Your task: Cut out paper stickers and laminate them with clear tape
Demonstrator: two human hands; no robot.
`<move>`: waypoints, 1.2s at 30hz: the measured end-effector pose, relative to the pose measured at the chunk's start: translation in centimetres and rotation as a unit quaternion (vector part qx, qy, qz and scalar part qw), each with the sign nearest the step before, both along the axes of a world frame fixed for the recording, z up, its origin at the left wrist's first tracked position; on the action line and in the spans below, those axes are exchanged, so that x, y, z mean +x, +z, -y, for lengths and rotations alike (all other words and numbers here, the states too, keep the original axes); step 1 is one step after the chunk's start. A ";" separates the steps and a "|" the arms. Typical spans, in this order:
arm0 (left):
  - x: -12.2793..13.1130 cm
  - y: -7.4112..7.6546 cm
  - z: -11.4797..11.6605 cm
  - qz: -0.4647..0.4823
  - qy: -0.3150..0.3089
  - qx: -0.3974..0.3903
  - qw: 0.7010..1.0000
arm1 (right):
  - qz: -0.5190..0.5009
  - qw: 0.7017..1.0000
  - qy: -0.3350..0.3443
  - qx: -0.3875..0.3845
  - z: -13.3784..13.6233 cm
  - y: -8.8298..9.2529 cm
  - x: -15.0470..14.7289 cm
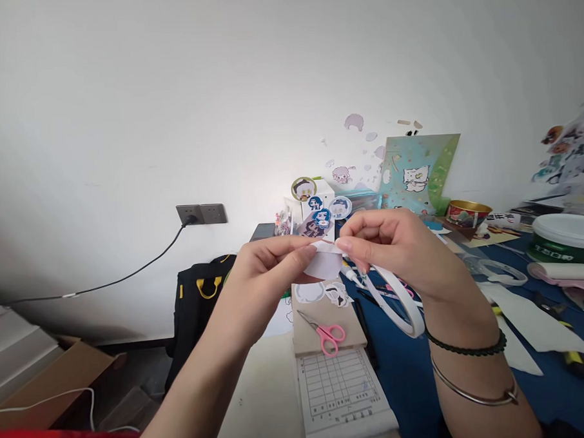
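Note:
Both hands are raised in front of me over the desk's left end. My left hand (270, 271) pinches a small white paper cutout (324, 264) between thumb and fingers. My right hand (394, 247) pinches the top edge of the same cutout at a thin strip, fingers closed. A white roll of tape (401, 301) hangs under my right hand, over the wrist side of the palm. The right wrist wears a dark braided band and a thin metal bangle.
Pink-handled scissors (326, 334) lie on a brown pad above a printed form (341, 391). Sticker cutouts, a white box (315, 202), a red tin (467, 212) and a green-white tub (566, 236) crowd the blue desk (410, 382). A black bag (199, 300) and cardboard box (52, 378) stand at left.

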State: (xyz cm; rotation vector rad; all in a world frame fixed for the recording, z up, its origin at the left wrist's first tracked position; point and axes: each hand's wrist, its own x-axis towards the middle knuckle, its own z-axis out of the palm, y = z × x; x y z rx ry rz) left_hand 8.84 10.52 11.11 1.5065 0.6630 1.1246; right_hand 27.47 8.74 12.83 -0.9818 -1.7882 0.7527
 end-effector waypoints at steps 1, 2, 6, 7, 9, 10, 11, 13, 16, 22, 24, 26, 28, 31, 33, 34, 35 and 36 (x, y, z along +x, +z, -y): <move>0.0 0.0 0.0 0.001 0.003 0.000 1.000 | 0.003 1.000 -0.004 0.002 0.0 0.0 0.0; 0.0 0.1 0.0 0.002 0.007 0.001 1.000 | 0.005 1.000 -0.009 0.003 0.0 0.0 -0.1; 0.1 0.1 0.0 -0.006 0.012 0.000 1.000 | 0.009 0.999 -0.030 0.006 0.0 -0.2 -0.2; 0.1 0.1 0.0 -0.011 0.012 0.000 1.000 | 0.010 0.999 -0.035 0.009 0.0 -0.2 -0.3; 0.0 0.0 -0.2 -0.017 0.016 0.002 1.000 | 0.014 0.999 -0.046 0.022 0.0 -0.2 -0.4; 0.0 0.0 -0.2 -0.020 0.018 0.004 1.000 | 0.019 0.998 -0.054 0.031 0.0 -0.2 -0.5; 0.0 0.0 -0.2 -0.023 0.019 0.006 1.000 | 0.023 0.997 -0.062 0.038 0.0 -0.3 -0.5; 0.0 0.0 -0.2 -0.028 0.021 0.012 0.999 | 0.034 0.995 -0.077 0.048 0.0 -0.3 -0.7; 0.2 0.1 0.0 -0.031 0.034 0.020 0.999 | 0.044 0.993 -0.100 0.056 0.0 -0.3 -0.9; 0.9 0.3 0.3 -0.051 0.084 0.031 0.995 | 0.055 0.990 -0.117 0.050 0.3 -0.2 -1.1; 0.9 0.2 0.2 -0.052 0.107 0.031 0.992 | 0.063 0.993 -0.090 0.036 0.3 -0.1 -0.9; 1.0 0.1 0.1 -0.052 0.128 0.034 0.990 | 0.072 0.995 -0.070 0.022 0.1 0.0 -0.6; 1.0 0.0 0.0 -0.049 0.141 0.039 0.988 | 0.074 0.995 -0.065 0.013 -0.1 -0.1 -0.5; 1.0 -0.3 -0.2 -0.052 0.136 0.038 0.989 | 0.072 0.995 -0.069 0.010 -0.3 -0.2 -0.6; 1.1 -0.5 -0.3 -0.066 0.118 0.040 0.990 | 0.075 0.994 -0.078 0.011 -0.3 -0.4 -0.7; 1.1 -0.6 -0.4 -0.074 0.114 0.045 0.990 | 0.078 0.993 -0.084 0.011 -0.4 -0.4 -0.8; 1.1 -0.7 -0.5 -0.082 0.115 0.052 0.989 | 0.081 0.993 -0.089 0.012 -0.4 -0.5 -0.9; 1.1 -0.8 -0.5 -0.090 0.123 0.061 0.986 | 0.087 0.992 -0.093 0.013 -0.4 -0.6 -0.9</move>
